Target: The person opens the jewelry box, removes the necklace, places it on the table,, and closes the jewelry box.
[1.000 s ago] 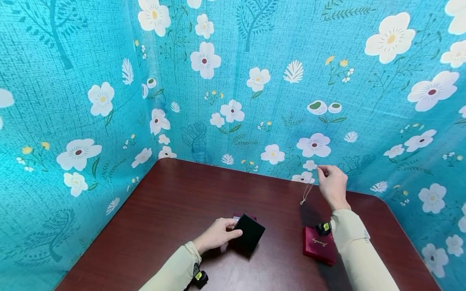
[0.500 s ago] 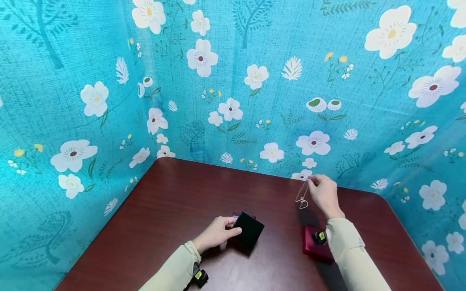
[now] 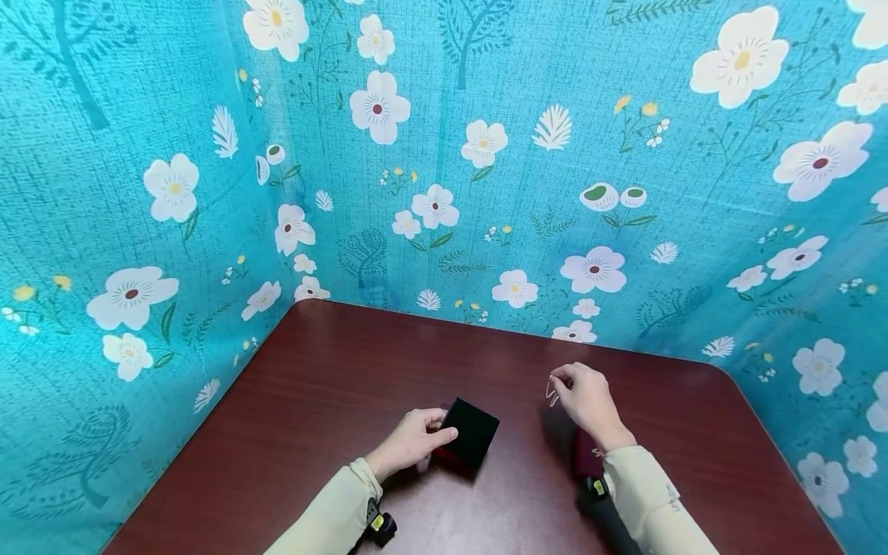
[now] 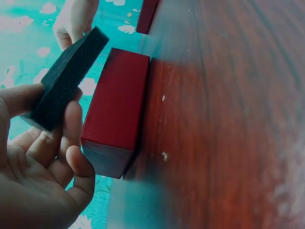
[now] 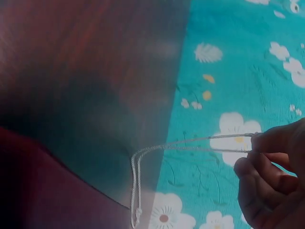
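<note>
My left hand (image 3: 409,445) holds a square black foam pad (image 3: 472,433) by its edge, tilted, between thumb and fingers. Beneath the pad stands a dark red box (image 4: 116,98), mostly covered by it in the head view. Farther right, my right hand (image 3: 586,401) pinches a thin light-coloured chain necklace (image 5: 190,147) between thumb and fingertips. The chain hangs down in a doubled loop over the table. Under my right wrist lies a red lid (image 3: 588,455) with gold lettering, partly hidden by the arm.
The brown wood-grain table (image 3: 347,362) has rounded far corners. A turquoise flowered cloth (image 3: 430,154) rises behind it and along its sides. Tiny pale specks (image 4: 165,155) lie on the table near the red box.
My right hand has moved left and down toward the table with the necklace, coming closer to the foam pad. The left hand keeps the pad in nearly the same place.
</note>
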